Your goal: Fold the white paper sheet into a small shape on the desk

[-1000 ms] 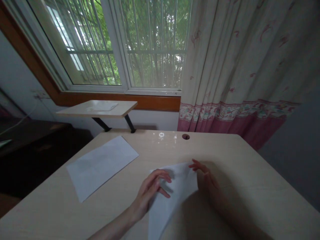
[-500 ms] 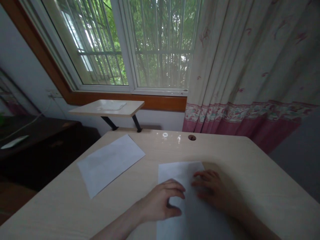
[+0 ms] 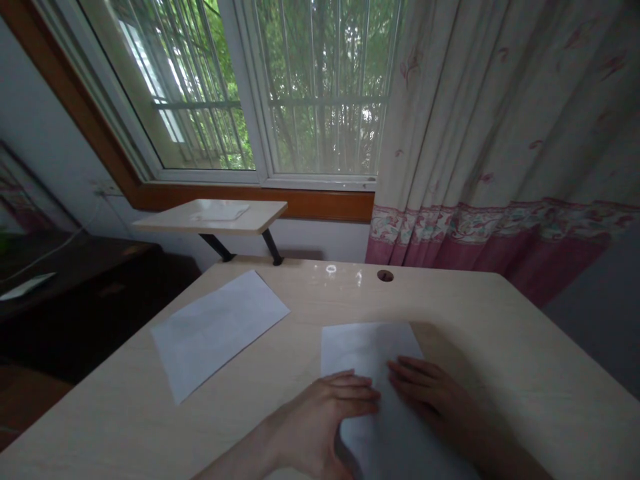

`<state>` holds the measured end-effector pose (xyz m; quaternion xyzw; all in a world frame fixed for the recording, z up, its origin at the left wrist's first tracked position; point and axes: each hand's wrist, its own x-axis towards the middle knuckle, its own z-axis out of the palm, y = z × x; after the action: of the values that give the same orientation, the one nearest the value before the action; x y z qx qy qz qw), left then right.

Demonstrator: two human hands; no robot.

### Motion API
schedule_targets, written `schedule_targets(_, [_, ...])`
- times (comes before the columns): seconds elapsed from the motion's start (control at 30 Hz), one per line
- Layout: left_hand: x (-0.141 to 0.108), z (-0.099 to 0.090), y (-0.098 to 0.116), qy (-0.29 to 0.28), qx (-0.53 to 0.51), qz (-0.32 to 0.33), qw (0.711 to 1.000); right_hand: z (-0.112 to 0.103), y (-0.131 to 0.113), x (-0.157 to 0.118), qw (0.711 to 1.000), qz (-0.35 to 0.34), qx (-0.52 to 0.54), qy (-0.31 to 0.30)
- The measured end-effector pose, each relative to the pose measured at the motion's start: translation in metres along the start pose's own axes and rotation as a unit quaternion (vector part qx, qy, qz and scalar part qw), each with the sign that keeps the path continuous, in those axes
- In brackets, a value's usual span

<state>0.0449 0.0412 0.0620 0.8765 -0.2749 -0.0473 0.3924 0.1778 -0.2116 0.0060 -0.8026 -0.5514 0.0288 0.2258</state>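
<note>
A white sheet of paper point(image 3: 370, 343) lies on the desk in front of me, its near part running out of the bottom of the view. My left hand point(image 3: 333, 410) rests on its left side, fingers stretched out to the right and thumb held apart below. On the sheet's right side lies my right hand point(image 3: 433, 393), its fingers extended toward the middle. The fingertips of both hands are a short way apart over the paper. Neither hand grasps anything that I can see.
Another white sheet point(image 3: 223, 333) lies at an angle on the left of the wooden desk point(image 3: 510, 347). A small raised shelf point(image 3: 220, 217) on black legs stands at the back left. A round cable hole point(image 3: 385, 275) is near the far edge. Behind hang curtains point(image 3: 480, 133) beside a window.
Both hands have come down nearer to me and now lie flatter on the paper. My left fingers, curled before, are straighter. The paper in front has shifted slightly right.
</note>
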Motion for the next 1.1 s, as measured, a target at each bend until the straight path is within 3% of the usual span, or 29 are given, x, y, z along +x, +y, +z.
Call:
schedule_targets(0.13, [0.0, -0.004, 0.006, -0.043, 0.009, -0.011, 0.999, 0.0, 0.004, -0.004, 0.999, -0.007, 0.01, -0.031])
schedule_targets(0.27, [0.0, -0.006, 0.011, -0.045, 0.002, -0.012, 0.999, -0.001, 0.005, -0.004, 0.999, -0.02, -0.004, -0.046])
schedule_targets(0.53, [-0.007, -0.005, 0.017, -0.012, -0.05, 0.009, 0.999, -0.012, -0.001, -0.008, 0.997, -0.013, 0.033, -0.074])
schedule_targets(0.83, [-0.005, -0.009, -0.001, 0.072, -0.194, 0.01, 0.978, -0.022, -0.002, -0.014, 0.98, -0.041, 0.193, -0.025])
schedule_targets(0.97, [-0.005, -0.02, -0.01, 0.085, -0.222, -0.038, 0.971, -0.022, 0.002, -0.016, 0.961, -0.046, 0.273, -0.009])
schedule_targets(1.1, [-0.004, -0.042, -0.006, 0.046, -0.225, -0.117, 0.966, -0.018, 0.009, -0.02, 0.937, -0.018, 0.347, 0.023])
